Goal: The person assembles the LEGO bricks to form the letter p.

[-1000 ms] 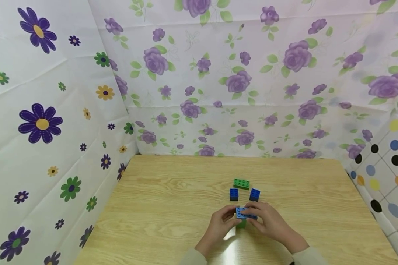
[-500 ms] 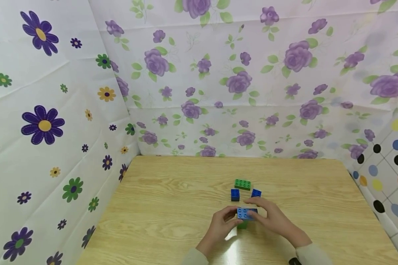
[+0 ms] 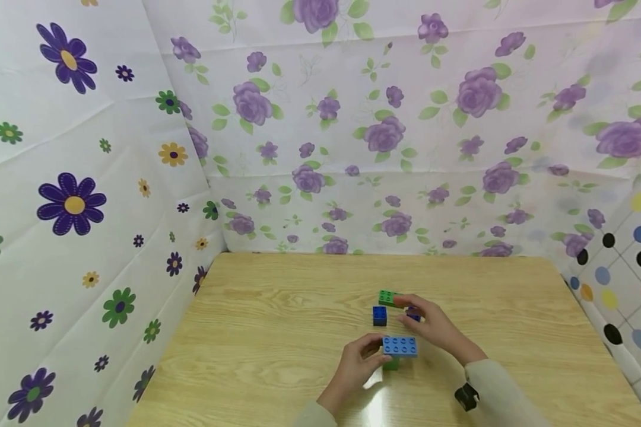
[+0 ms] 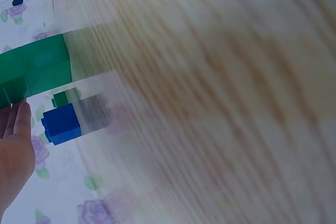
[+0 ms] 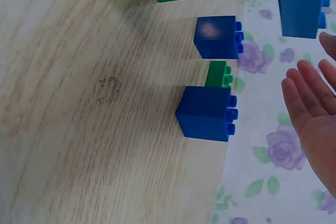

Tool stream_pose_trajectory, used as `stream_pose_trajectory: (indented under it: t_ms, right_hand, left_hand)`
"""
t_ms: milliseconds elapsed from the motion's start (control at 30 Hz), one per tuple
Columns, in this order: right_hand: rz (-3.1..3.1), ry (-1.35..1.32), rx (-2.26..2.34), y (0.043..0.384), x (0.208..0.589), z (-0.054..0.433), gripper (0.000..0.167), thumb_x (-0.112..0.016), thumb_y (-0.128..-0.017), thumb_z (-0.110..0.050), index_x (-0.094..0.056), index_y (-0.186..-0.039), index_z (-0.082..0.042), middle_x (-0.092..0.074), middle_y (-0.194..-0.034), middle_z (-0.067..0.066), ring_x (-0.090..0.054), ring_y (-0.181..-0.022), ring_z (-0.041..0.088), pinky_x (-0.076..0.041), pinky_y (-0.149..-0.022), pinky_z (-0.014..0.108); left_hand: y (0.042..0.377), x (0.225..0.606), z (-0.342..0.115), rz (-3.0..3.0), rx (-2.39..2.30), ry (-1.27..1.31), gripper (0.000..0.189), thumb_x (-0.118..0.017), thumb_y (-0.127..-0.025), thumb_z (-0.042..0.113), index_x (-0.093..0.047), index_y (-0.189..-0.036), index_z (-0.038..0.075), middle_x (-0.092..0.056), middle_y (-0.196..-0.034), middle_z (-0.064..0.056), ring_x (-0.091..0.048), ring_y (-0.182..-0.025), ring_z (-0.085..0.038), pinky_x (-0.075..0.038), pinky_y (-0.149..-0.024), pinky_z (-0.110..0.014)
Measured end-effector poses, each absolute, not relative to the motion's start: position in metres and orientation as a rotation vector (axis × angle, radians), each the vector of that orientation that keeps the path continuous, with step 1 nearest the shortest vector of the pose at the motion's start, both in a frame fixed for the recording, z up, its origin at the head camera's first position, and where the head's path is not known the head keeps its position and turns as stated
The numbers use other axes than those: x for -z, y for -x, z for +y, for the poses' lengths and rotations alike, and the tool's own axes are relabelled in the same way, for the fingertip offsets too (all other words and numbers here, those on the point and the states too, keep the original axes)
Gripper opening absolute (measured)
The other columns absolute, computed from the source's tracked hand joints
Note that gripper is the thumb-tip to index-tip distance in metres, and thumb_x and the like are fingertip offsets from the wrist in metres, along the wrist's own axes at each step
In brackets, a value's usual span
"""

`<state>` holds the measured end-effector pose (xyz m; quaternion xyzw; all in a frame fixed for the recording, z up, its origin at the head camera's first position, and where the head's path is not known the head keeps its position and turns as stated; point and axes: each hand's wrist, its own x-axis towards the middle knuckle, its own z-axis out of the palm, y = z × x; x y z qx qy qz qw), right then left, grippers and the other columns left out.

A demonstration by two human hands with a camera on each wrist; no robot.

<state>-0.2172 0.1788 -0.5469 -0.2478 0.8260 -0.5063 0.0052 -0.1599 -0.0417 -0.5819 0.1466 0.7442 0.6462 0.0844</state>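
Note:
A light blue toy building brick [image 3: 399, 346] lies across the top of a green brick stack [image 4: 47, 64]. My left hand [image 3: 355, 366] grips the stack at its left end, thumb in front and fingers behind. My right hand [image 3: 432, 323] hovers over the right dark blue brick [image 5: 205, 113], fingers loosely extended and holding nothing. In the head view its fingers partly cover that brick. Left of it stands another dark blue brick [image 3: 379, 316], studs up. Behind them lies a long green brick [image 3: 387, 298], its right end hidden by my right fingers.
The bricks stand on a wooden table [image 3: 278, 320]. Flowered sheets [image 3: 310, 142] hang behind it and on the left, and a dotted sheet [image 3: 625, 279] hangs on the right. A black strap [image 3: 466, 396] shows at the right sleeve.
My right hand has let go of the light blue brick and moved forward to the dark blue brick at the right. The left hand keeps its hold on the stack.

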Motion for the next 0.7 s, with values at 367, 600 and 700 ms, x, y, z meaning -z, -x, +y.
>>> stream_pose_trajectory:
  t_ms: [367,600,700]
  right_hand:
    - [2.417,0.708,1.571,0.241,0.564,0.162,0.047,-0.063,-0.094,-0.006,-0.045,-0.135,0.008,-0.049,-0.134,0.029,-0.048,-0.122,0.046,-0.046,-0.099,0.054]
    - [2.359,0.67,1.592,0.248,0.573,0.152,0.052,-0.064,-0.092,-0.005,-0.042,-0.138,0.009,-0.045,-0.137,0.03,-0.044,-0.126,0.046,-0.048,-0.099,0.048]
    - [2.377,0.666,1.563,0.25,0.576,0.15,0.053,-0.064,-0.092,-0.005,-0.042,-0.138,0.009,-0.045,-0.138,0.03,-0.044,-0.125,0.047,-0.05,-0.098,0.047]
  left_hand:
    - [0.16,0.583,-0.043,2.217,-1.921,-0.43,0.036,-0.074,-0.084,0.011,-0.065,-0.119,0.008,-0.065,-0.12,-0.006,-0.06,-0.115,-0.022,-0.051,-0.095,-0.025]
    - [0.16,0.583,-0.043,2.215,-1.903,-0.436,0.036,-0.074,-0.084,0.012,-0.065,-0.119,0.009,-0.064,-0.121,-0.004,-0.059,-0.115,-0.02,-0.05,-0.096,-0.026]
    - [0.16,0.583,-0.044,2.211,-1.913,-0.44,0.035,-0.074,-0.084,0.01,-0.065,-0.118,0.009,-0.064,-0.121,-0.004,-0.06,-0.115,-0.02,-0.051,-0.096,-0.026]
